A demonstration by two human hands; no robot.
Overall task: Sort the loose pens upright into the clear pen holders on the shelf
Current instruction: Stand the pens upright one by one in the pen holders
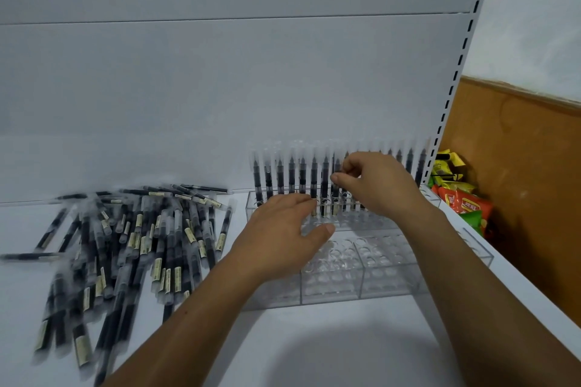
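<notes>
Forearms come in low over the white shelf (314, 355). Far left lies the heap of loose pens (125, 245) — slim, stiff barrels, black inside, with frosted caps and paper labels. They look light and smooth, apt to roll, and are best pinched at mid-barrel or just under the cap. Next, the left hand (283, 229) rests with fingers straight and spread on the holders (390, 273) — clear hard plastic with round holes, the back row lined with upright pens. Then the right hand (374, 182) pinches one pen (337, 166) between thumb and forefinger near its top, seemingly over a second-row hole. Crinkly packets (462, 198) sit beyond the shelf's right edge.
</notes>
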